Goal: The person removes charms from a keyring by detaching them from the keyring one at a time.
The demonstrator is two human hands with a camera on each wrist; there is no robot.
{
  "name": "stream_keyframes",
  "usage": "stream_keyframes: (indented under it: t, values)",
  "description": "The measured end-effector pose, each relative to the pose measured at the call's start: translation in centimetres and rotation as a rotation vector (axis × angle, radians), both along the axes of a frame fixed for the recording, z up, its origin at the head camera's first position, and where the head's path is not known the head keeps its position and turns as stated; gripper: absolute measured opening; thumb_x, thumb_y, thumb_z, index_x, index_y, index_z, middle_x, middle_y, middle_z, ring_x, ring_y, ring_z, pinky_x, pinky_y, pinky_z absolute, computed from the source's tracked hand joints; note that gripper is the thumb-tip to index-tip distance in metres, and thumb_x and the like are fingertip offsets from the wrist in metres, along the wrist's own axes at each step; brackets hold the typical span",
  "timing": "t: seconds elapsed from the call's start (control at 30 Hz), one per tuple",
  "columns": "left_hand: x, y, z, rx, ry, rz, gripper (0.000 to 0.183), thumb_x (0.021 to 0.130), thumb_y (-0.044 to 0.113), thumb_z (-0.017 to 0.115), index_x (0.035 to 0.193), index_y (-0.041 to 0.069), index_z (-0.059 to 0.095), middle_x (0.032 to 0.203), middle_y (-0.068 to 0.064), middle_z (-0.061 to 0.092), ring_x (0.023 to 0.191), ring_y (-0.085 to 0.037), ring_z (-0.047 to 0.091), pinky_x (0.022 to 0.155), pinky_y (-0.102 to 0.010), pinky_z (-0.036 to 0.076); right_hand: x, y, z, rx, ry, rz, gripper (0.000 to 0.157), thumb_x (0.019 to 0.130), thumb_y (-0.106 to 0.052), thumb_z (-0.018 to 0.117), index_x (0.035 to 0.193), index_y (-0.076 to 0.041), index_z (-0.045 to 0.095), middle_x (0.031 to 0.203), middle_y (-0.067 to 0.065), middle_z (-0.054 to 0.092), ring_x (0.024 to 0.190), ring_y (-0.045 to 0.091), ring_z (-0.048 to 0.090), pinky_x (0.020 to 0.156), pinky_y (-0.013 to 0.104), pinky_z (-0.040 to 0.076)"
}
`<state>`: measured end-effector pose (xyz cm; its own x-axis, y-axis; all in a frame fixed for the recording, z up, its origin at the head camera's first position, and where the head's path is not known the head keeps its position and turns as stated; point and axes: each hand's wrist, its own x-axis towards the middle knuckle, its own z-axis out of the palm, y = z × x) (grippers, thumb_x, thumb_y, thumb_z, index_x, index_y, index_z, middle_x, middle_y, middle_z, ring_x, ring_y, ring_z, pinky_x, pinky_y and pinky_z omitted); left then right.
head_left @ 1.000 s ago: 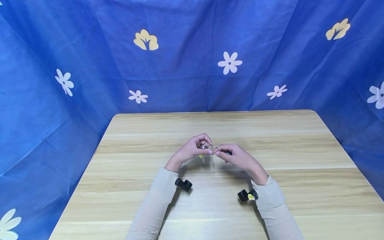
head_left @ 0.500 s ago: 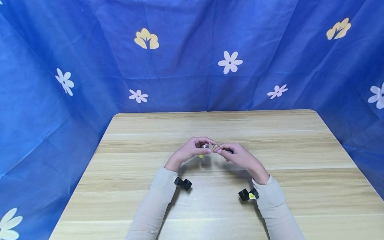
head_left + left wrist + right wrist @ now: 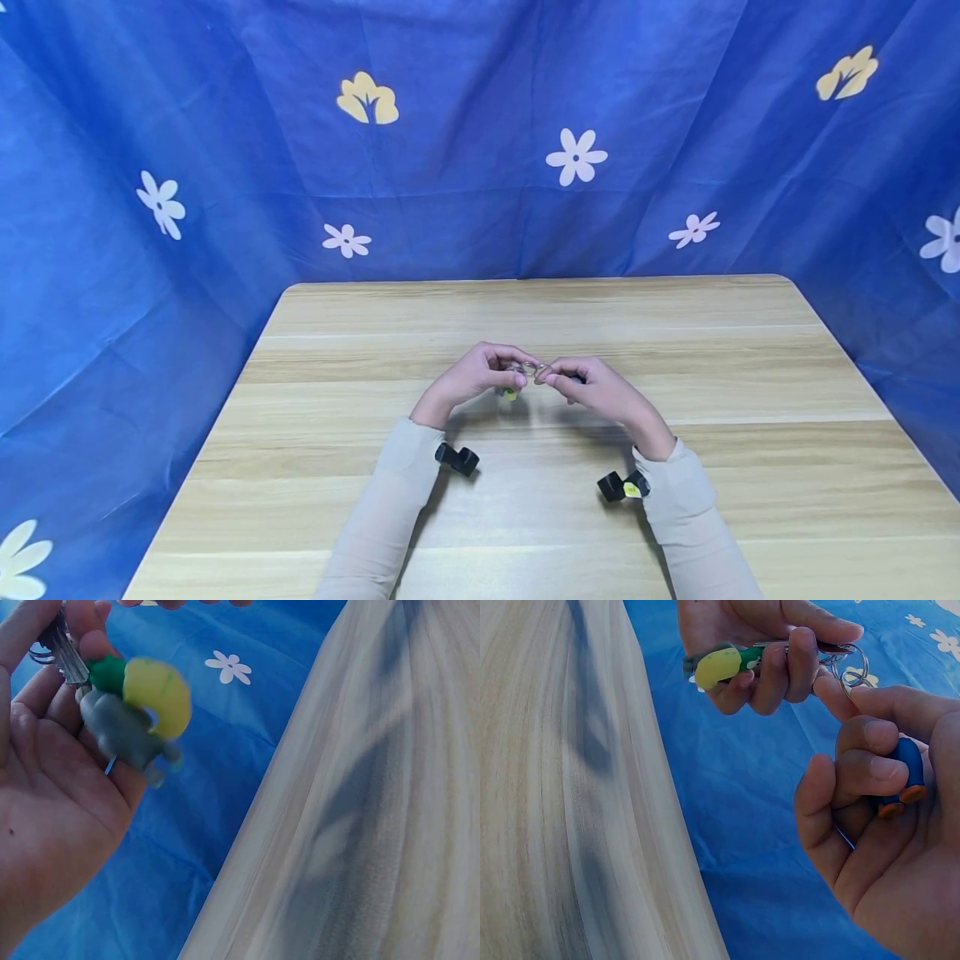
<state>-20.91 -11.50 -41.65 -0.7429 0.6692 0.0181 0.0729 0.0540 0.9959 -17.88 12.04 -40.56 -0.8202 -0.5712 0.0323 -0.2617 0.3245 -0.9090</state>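
Both hands meet above the middle of the table in the head view. My left hand (image 3: 474, 371) holds a bunch of metal keys (image 3: 67, 654). A charm figure (image 3: 120, 727) hangs below them, grey with a yellow and green part, blurred in the left wrist view. Two linked metal key rings (image 3: 855, 666) span the gap between the hands, with left fingertips at one side. My right hand (image 3: 600, 392) pinches a ring between thumb and forefinger. Its other fingers curl round a blue figurine (image 3: 909, 761) with orange feet, partly hidden by them.
The pale wooden table (image 3: 360, 321) lies beneath both hands. A blue curtain (image 3: 465, 167) with white and yellow flowers hangs behind it and at both sides. Black wrist cameras (image 3: 459, 460) sit at the sleeve cuffs.
The left fingers have lowered and reached further right over the rings. The yellow part of the charm has shifted slightly right and down. The right hand has barely moved.
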Motion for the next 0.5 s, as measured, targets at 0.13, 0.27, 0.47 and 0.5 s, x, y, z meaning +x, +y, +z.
stream_keyframes:
  t: [0.13,0.27,0.47,0.5]
  values:
    - [0.0,0.03,0.02,0.0,-0.017,0.002,0.047,0.085,0.015,0.072,0.122,-0.009,0.058,0.076,0.006,0.068,0.07,-0.007,0.062,0.063,-0.021,0.049,0.06,-0.01,0.02,-0.002,-0.013,-0.003,0.024,0.099,-0.015,0.05,0.109,-0.002,0.068,0.098,0.018,0.062,0.064,0.007,0.047,0.069,0.035,0.054]
    - [-0.04,0.07,-0.06,-0.008,-0.02,0.004,0.042,0.087,0.01,0.068,0.124,-0.008,0.058,0.076,0.006,0.067,0.071,-0.008,0.063,0.064,-0.022,0.05,0.0,-0.01,-0.08,-0.009,-0.027,-0.006,0.025,0.1,-0.016,0.05,0.111,-0.001,0.067,0.106,0.024,0.062,0.066,0.008,0.048,0.071,0.041,0.055]
    - [-0.09,0.01,-0.21,0.019,-0.014,-0.015,0.04,0.09,0.008,0.062,0.125,-0.009,0.056,0.079,0.004,0.068,0.072,-0.008,0.063,0.063,-0.021,0.049,-0.1,0.05,-0.22,-0.012,-0.025,-0.014,0.026,0.099,-0.017,0.05,0.112,-0.002,0.067,0.1,0.022,0.061,0.065,0.008,0.048,0.071,0.042,0.056]
    - [-0.1,-0.01,-0.23,0.026,-0.016,-0.02,0.039,0.09,0.008,0.061,0.126,-0.008,0.056,0.08,0.004,0.069,0.073,-0.008,0.064,0.063,-0.021,0.049,-0.12,0.08,-0.24,-0.011,-0.022,-0.016,0.026,0.099,-0.017,0.05,0.112,-0.002,0.067,0.098,0.02,0.061,0.065,0.008,0.048,0.071,0.042,0.056]
